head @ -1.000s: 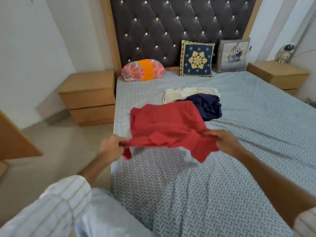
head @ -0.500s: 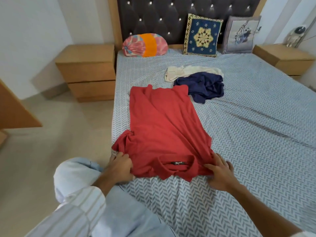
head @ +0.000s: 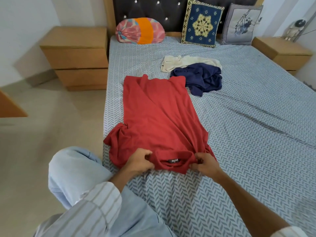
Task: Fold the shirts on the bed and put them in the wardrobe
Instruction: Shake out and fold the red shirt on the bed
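Observation:
A red shirt [head: 159, 117] lies spread lengthwise on the bed [head: 248, 134], collar toward me with its black label showing. My left hand [head: 140, 162] pinches the cloth at the left of the collar, and my right hand [head: 204, 164] pinches it at the right. The left sleeve bunches at the bed's edge. Farther back, a crumpled navy shirt [head: 203, 79] lies beside the red shirt's hem, with a cream shirt [head: 186, 62] just behind it. No wardrobe is in view.
A round pink-and-orange bolster [head: 140, 30], a blue patterned cushion [head: 201, 23] and a grey cushion [head: 241, 24] lean at the headboard. Wooden nightstands [head: 77, 57] flank the bed. My knee [head: 75, 170] in light trousers rests at the bed's left edge.
The red shirt went from held up in the air to laid flat on the bed. My hands moved from its shoulders inward to the collar and now pinch it.

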